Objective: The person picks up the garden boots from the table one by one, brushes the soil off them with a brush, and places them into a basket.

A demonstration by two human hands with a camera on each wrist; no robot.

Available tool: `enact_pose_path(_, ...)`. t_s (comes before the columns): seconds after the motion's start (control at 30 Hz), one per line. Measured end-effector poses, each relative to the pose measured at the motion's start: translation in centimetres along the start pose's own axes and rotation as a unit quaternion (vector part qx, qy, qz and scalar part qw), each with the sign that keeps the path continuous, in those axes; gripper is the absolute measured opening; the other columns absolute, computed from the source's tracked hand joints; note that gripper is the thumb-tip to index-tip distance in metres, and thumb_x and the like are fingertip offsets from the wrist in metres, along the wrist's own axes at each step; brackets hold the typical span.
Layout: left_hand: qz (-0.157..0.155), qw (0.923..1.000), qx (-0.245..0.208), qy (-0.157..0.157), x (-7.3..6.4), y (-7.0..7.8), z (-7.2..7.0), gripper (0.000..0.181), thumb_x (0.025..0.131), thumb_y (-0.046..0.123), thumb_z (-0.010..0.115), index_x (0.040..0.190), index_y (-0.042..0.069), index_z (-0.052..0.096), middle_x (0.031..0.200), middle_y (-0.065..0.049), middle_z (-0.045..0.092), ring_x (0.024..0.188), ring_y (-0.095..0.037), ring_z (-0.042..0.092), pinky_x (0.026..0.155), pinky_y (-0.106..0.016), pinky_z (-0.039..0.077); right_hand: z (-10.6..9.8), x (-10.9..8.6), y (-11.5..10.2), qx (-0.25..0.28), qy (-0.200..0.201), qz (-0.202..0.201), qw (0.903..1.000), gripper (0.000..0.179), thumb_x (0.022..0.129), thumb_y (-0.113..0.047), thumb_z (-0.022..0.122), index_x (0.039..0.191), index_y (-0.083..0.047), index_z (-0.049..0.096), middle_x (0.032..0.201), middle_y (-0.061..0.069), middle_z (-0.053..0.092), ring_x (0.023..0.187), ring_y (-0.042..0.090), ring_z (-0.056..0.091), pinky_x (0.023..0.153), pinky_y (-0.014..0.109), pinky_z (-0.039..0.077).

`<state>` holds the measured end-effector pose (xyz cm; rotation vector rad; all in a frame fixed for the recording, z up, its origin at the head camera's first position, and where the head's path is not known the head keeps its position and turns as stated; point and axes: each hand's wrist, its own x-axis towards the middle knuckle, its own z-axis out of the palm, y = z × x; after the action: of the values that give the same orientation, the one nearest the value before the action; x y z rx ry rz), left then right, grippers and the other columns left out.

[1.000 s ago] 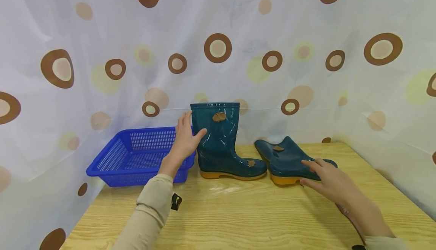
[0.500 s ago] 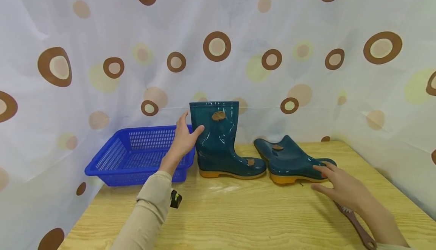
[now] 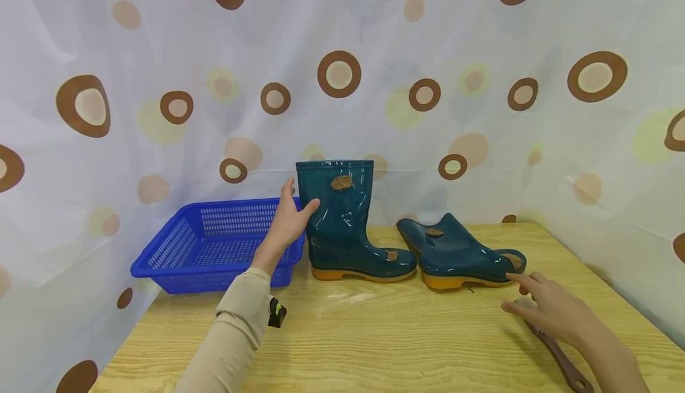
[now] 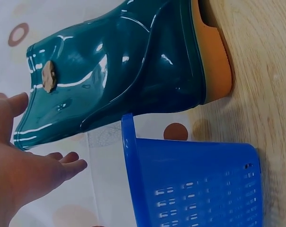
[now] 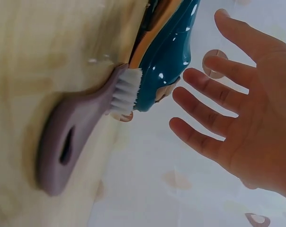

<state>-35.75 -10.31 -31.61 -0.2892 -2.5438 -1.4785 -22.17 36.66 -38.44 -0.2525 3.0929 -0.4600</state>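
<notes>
A glossy dark green rubber boot (image 3: 339,226) with a yellow sole stands upright on the table. My left hand (image 3: 288,222) is at the back of its shaft, fingers extended and thumb apart; whether it touches the rubber I cannot tell. A second green boot (image 3: 455,256) lies tipped over to the right. Both boots carry brown patches that look like mud. My right hand (image 3: 556,305) hovers with spread fingers above a brownish-purple scrub brush (image 5: 76,130), holding nothing. White bristles point up from the brush, which lies on the table near the fallen boot's toe.
A blue perforated plastic basket (image 3: 214,277) sits at the left, close behind my left hand. On the wooden table (image 3: 374,333), a small black item (image 3: 276,314) shows beside my left sleeve. A spotted curtain (image 3: 385,42) hangs behind and along both sides.
My right hand has moved right and toward me, from the fallen boot to above the brush, uncovering the boot's toe and more of the brush handle. The left hand stays nearly still.
</notes>
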Motion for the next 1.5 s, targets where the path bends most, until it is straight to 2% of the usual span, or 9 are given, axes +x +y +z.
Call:
enact_pose_path(0.13,-0.001,1.0,-0.007,-0.004,0.0,0.0,0.0,0.086,0.101,0.045,0.054,0.159,0.016,-0.003,0.166,-0.018,0.011,0.151,-0.041,0.019,0.12,-0.062,0.021,0.1,-0.1,0.5,0.01,-0.018,0.011,0.9997,0.079,0.094,-0.053,0.06,0.143,0.006,0.043,0.112,0.018,0.058,0.09,0.025,0.062,0.066,0.042,0.053)
enact_pose_path(0.4,-0.008,0.9999,-0.011,-0.004,0.2,-0.2,0.2,0.087,0.1,0.044,0.055,0.159,0.017,-0.002,0.165,-0.019,0.016,0.148,-0.042,0.025,0.119,-0.061,0.026,0.4,-0.3,2.0,0.021,-0.021,0.012,0.9995,0.082,0.092,-0.049,0.065,0.143,0.01,0.039,0.112,0.025,0.056,0.093,0.033,0.063,0.07,0.047,0.054)
enact_pose_path(0.53,-0.009,0.9999,-0.008,-0.005,0.2,-0.2,0.3,0.087,0.1,0.043,0.055,0.159,0.017,-0.002,0.164,-0.021,0.018,0.147,-0.043,0.028,0.117,-0.06,0.029,0.6,-0.4,2.9,0.027,-0.032,0.024,0.9988,0.086,0.09,-0.047,0.069,0.143,0.013,0.037,0.111,0.026,0.054,0.093,0.032,0.062,0.071,0.048,0.054)
enact_pose_path(0.83,-0.012,0.9997,-0.022,0.0,0.0,-0.2,0.4,0.084,0.101,0.041,0.055,0.159,0.017,0.0,0.161,-0.022,0.023,0.144,-0.043,0.034,0.115,-0.06,0.034,1.2,-0.9,4.5,0.044,-0.065,0.05,0.9957,0.093,0.086,-0.041,0.074,0.14,0.021,0.03,0.108,0.035,0.051,0.096,0.042,0.059,0.075,0.054,0.054)
enact_pose_path(1.17,-0.009,0.9994,-0.032,-0.004,0.1,-0.2,0.3,0.083,0.102,0.039,0.055,0.159,0.018,-0.001,0.161,-0.022,0.022,0.143,-0.044,0.035,0.113,-0.059,0.037,1.4,-0.9,4.6,0.064,-0.089,0.052,0.9927,0.095,0.083,-0.035,0.079,0.138,0.024,0.029,0.103,0.027,0.057,0.093,0.036,0.059,0.076,0.051,0.054)
enact_pose_path(1.37,-0.004,0.9995,-0.03,-0.006,0.1,-0.1,0.2,0.082,0.102,0.039,0.054,0.159,0.017,-0.001,0.16,-0.022,0.023,0.143,-0.044,0.036,0.112,-0.058,0.038,1.6,-0.8,4.8,0.07,-0.093,0.053,0.9918,0.094,0.079,-0.024,0.083,0.137,0.024,0.028,0.1,0.023,0.063,0.093,0.035,0.062,0.077,0.05,0.054)
enact_pose_path(1.5,-0.006,0.9995,-0.031,-0.008,0.0,0.0,0.1,0.082,0.102,0.038,0.054,0.159,0.017,0.0,0.16,-0.022,0.023,0.143,-0.043,0.035,0.113,-0.058,0.037,1.8,-0.7,4.9,0.087,-0.097,0.066,0.9893,0.091,0.077,-0.016,0.082,0.138,0.023,0.026,0.097,0.021,0.064,0.088,0.03,0.061,0.072,0.043,0.053)
